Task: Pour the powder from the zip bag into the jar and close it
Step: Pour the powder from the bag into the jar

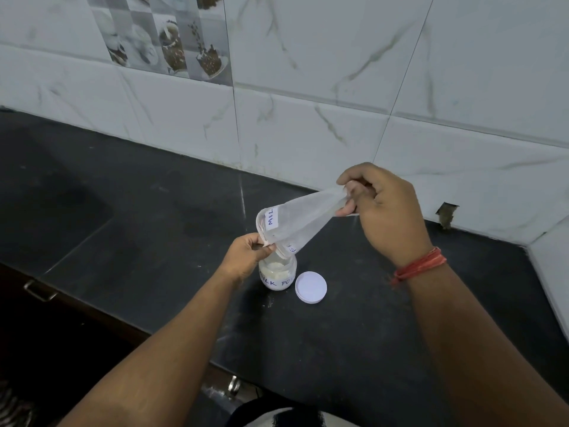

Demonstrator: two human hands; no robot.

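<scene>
The white lid lies on the black counter just right of the open jar. Above the jar, the left hand pinches the zip bag's mouth; beyond, the right hand grips its raised bottom end.

the bag at centre is thin, cloudy clear plastic with a paper label. the jar below it looks clear and glossy, the lid smooth white plastic. the counter is dark polished stone; the upper wall tiles are glossy marble-look.
</scene>
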